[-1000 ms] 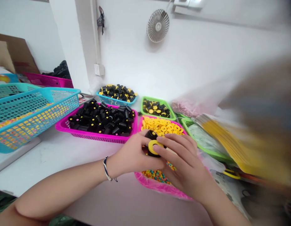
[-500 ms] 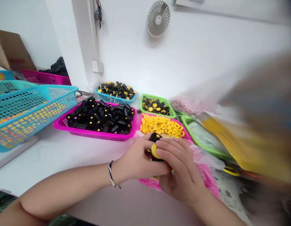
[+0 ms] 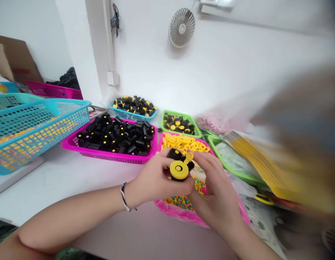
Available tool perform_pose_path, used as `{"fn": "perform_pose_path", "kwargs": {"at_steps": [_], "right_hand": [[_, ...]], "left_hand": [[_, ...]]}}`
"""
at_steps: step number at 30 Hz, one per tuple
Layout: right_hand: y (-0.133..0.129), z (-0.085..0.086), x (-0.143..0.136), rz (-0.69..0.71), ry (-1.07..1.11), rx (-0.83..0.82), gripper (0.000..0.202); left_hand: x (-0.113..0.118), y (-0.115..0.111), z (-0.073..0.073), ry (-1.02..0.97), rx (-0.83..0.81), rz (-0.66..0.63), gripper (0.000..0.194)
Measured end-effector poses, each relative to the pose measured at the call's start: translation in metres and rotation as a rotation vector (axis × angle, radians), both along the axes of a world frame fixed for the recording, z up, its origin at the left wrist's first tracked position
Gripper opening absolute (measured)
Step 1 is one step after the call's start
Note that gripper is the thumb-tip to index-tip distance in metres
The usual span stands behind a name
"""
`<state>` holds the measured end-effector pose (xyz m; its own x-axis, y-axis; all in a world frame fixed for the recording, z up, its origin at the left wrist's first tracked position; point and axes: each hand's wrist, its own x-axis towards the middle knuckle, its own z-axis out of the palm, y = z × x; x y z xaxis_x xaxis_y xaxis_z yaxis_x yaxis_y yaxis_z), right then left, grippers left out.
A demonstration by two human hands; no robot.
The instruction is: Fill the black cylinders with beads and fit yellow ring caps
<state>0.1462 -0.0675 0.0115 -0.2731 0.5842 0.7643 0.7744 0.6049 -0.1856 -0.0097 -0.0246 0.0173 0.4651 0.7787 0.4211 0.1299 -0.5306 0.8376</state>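
Observation:
My left hand (image 3: 156, 178) is closed around small black cylindrical containers. One black container (image 3: 175, 154) shows its end. Another bears a round yellow cap (image 3: 179, 169) with a raised ring and a small round yellow flap (image 3: 188, 157) standing out from it. A further black piece shows partly behind the flap. My right hand (image 3: 214, 184) is curved beside them, fingers apart from the thumb. Its fingertips are near the flap; whether they touch it I cannot tell. Beneath both hands lies a pink plastic-lined container (image 3: 181, 213) of small multicoloured beads or candies (image 3: 181, 202).
A magenta basket (image 3: 108, 156) holds black containers. Behind are a blue basket (image 3: 133, 116) and a green basket (image 3: 167, 126) of yellow-capped ones. Yellow caps (image 3: 181, 142) fill another basket. Blue baskets (image 3: 48, 112) stand left; a blurred person (image 3: 300, 144) is at right.
My right fingers have lifted off the yellow cap and moved right. The cap's ring and flap now show, and more of the coloured pieces below are visible.

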Motion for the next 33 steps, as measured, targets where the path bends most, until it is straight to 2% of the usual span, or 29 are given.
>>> {"fn": "perform_pose_path", "kwargs": {"at_steps": [7,13,18,21,24,28,33], "right_hand": [[0.001,-0.002,0.003,0.092,-0.304,0.216,0.048],[0.006,-0.011,0.005,0.134,-0.281,0.267,0.046],[0.003,-0.004,0.001,0.205,-0.066,0.034,0.052],[0.0,0.006,0.004,0.241,-0.018,-0.133,0.049],[-0.004,0.019,0.011,0.289,-0.084,-0.308,0.042],[-0.004,0.027,0.013,0.269,-0.205,-0.368,0.041],[0.001,0.015,0.003,0.243,-0.176,-0.343,0.04]], "left_hand": [[0.0,0.0,-0.006,0.049,0.009,-0.08,0.015],[0.004,-0.001,-0.013,0.012,-0.002,-0.126,0.01],[0.004,0.001,-0.006,0.074,-0.081,-0.148,0.025],[-0.001,0.004,-0.004,0.148,0.016,-0.086,0.031],[-0.006,0.006,-0.006,0.207,0.145,-0.031,0.02],[-0.009,0.007,-0.012,0.32,0.26,-0.04,0.026],[-0.007,0.01,-0.017,0.451,0.378,0.004,0.022]]}}
